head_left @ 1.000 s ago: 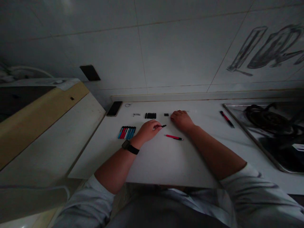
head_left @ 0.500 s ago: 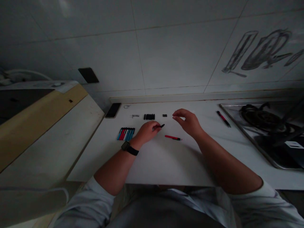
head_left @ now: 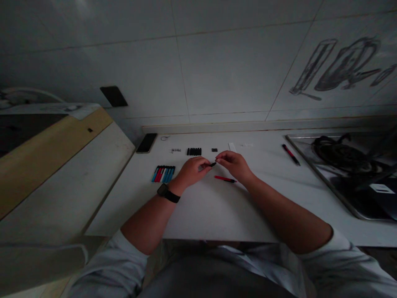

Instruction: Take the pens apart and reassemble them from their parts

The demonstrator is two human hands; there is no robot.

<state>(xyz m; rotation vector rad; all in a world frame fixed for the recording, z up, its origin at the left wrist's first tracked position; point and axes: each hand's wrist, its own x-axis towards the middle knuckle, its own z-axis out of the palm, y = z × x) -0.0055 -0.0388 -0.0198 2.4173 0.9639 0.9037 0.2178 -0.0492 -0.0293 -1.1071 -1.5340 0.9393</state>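
My left hand [head_left: 192, 170], with a black watch on its wrist, is closed on a small black pen part [head_left: 213, 164] whose tip points right. My right hand [head_left: 233, 164] meets it at that tip with thumb and finger pinched; whatever sits between those fingers is too small to name. Just below them lies a red and black pen [head_left: 225, 179]. Left of my left hand is a row of blue, red and white pen barrels [head_left: 163, 174]. Behind the hands are several short black pieces [head_left: 194, 151], small springs [head_left: 175, 150] and a little dark cluster [head_left: 214, 150].
A white strip [head_left: 231, 146] and tiny clear pieces [head_left: 247, 145] lie behind my right hand. Another red and black pen [head_left: 290, 155] rests beside the gas stove [head_left: 328, 182]. A phone [head_left: 147, 142] and a ring-shaped item [head_left: 165, 138] are at the back left.
My right hand has come left and down to the tip of the black pen part. The left hand has stayed nearly in place. The white strip now shows behind the right hand.
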